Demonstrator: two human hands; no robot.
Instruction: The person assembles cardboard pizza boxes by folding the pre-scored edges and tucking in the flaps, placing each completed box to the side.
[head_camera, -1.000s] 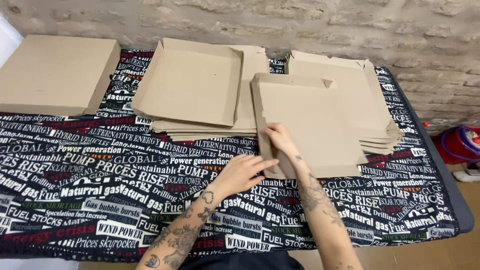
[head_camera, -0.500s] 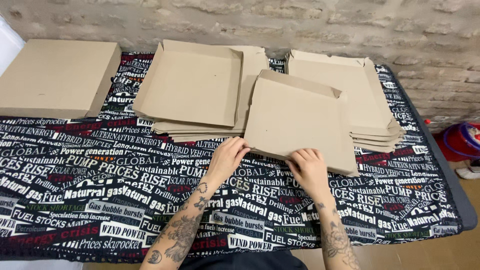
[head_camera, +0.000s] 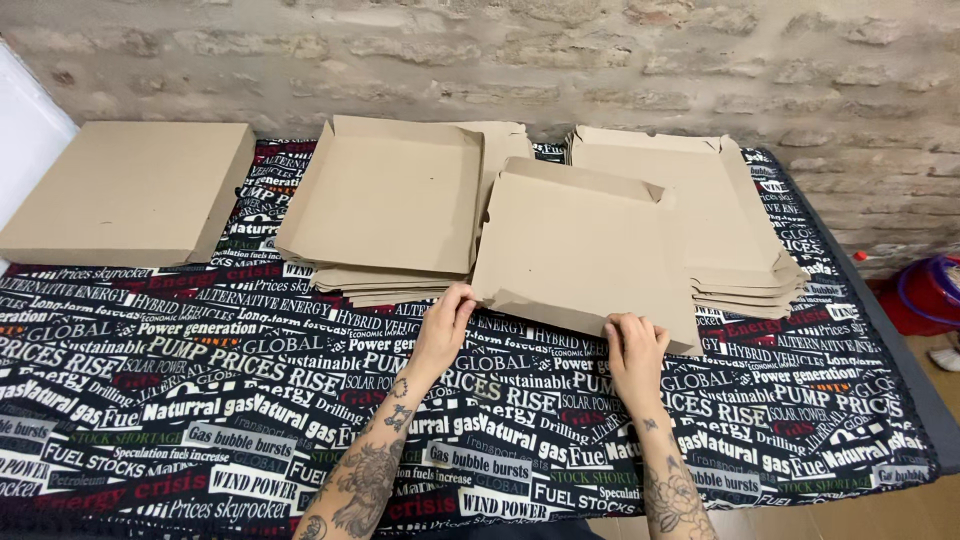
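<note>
A flat brown cardboard box blank (head_camera: 585, 250) is lifted at a slant above the table, its near edge toward me. My left hand (head_camera: 447, 322) grips the blank's near left corner. My right hand (head_camera: 634, 348) pinches the near edge close to the right corner. The blank's far flap is folded up. Under and behind it lies a stack of several flat blanks (head_camera: 735, 240) on the right.
A second stack of cardboard blanks (head_camera: 385, 205) with raised side flaps lies centre left. A folded, closed cardboard box (head_camera: 125, 190) sits at the far left. The table carries a black cloth (head_camera: 200, 400) printed with lettering. A brick wall runs behind. A red object (head_camera: 925, 295) stands on the floor at right.
The blank has come off the right stack toward me. My left hand moved from the cloth to its near left corner, and my right hand shifted to its near edge.
</note>
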